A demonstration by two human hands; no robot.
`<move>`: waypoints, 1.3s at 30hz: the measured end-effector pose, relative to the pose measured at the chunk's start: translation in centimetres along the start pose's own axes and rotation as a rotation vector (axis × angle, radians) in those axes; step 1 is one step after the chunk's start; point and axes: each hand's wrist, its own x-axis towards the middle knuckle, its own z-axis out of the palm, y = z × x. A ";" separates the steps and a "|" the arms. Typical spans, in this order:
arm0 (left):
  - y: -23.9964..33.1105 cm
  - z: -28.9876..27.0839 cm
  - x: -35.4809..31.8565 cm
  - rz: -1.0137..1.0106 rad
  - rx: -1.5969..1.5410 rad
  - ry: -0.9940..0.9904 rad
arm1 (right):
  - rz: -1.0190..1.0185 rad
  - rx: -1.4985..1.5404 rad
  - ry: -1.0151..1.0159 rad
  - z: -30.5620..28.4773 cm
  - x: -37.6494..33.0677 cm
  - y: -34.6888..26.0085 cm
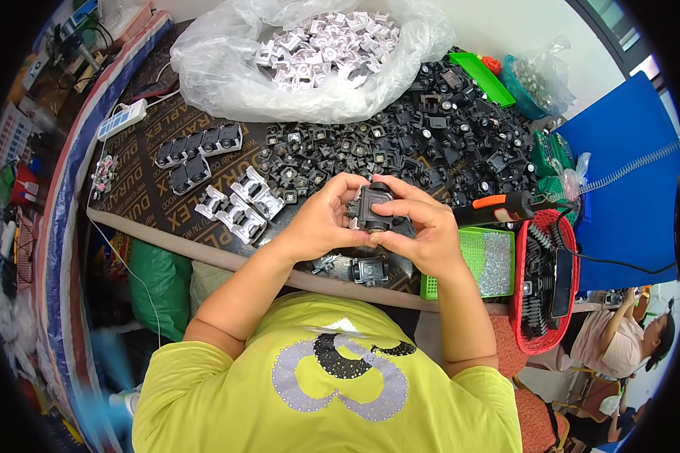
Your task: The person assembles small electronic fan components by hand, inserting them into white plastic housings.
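Both my hands meet over the front of the table around a small black plastic assembly [372,205] with a round wheel-like part at each end. My left hand [326,215] grips its left side, thumb near the lower end. From the right, my right hand [423,226] holds it too, fingers and thumb bent onto its face. Just below my hands lies another black assembly [369,271] with silvery parts, beside a few small metal pieces [325,263]. Left of my left hand rest several white-and-black housings [242,205].
Black parts [340,155] pile across the table; a plastic bag [227,94] of white parts stands behind. At right are a green tray [472,260] of tiny metal pieces, an orange-and-black power screwdriver [499,205] and a red basket [523,332]. Another person [612,343] sits far right.
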 end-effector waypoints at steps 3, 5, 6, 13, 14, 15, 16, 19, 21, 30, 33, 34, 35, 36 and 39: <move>-0.5 -0.4 0.0 0.029 0.004 -0.024 | -0.004 -0.004 -0.069 -0.7 0.3 -1.1; -0.3 -1.0 0.5 0.000 -0.029 -0.055 | -0.002 0.013 -0.137 -1.4 0.5 -1.2; -0.2 -1.5 0.6 -0.044 -0.053 -0.104 | -0.043 -0.043 -0.171 -2.1 0.9 -1.3; -1.1 -2.9 1.0 -0.257 -0.421 -0.434 | 0.076 0.101 -0.356 -3.5 3.1 -1.4; -0.9 -2.7 1.1 -0.258 -0.421 -0.436 | 0.146 0.099 -0.404 -3.6 3.4 -1.2; -0.6 -2.5 1.1 -0.281 -0.460 -0.418 | 0.145 0.100 -0.404 -3.7 3.7 -1.1; -0.4 -2.5 1.2 -0.303 -0.500 -0.399 | 0.133 0.080 -0.400 -3.7 4.0 -1.0; -0.9 -3.1 1.3 -0.191 -0.400 -0.442 | 0.181 0.077 -0.363 -3.1 4.3 -1.5; -0.5 -2.8 1.2 -0.258 -0.442 -0.372 | 0.241 0.095 -0.329 -2.9 4.4 -1.9; 0.1 -2.6 0.9 -0.225 -0.278 -0.251 | 0.083 0.050 -0.101 -2.5 4.3 -1.9; 0.1 -1.3 0.8 -0.095 0.155 0.051 | 0.272 -0.134 0.082 -1.3 3.4 -2.1; -0.5 -1.0 0.9 0.028 0.247 0.109 | 0.271 -0.134 0.080 -0.7 3.3 -2.2; -0.9 -0.6 1.0 0.029 0.247 0.111 | 0.338 -0.133 0.147 -0.2 3.2 -2.3; -1.2 -0.3 1.0 0.090 0.232 0.145 | 0.405 -0.133 0.215 0.2 3.2 -2.3; -2.3 0.4 1.2 0.237 0.329 0.215 | 0.363 -0.178 0.275 1.1 3.0 -1.8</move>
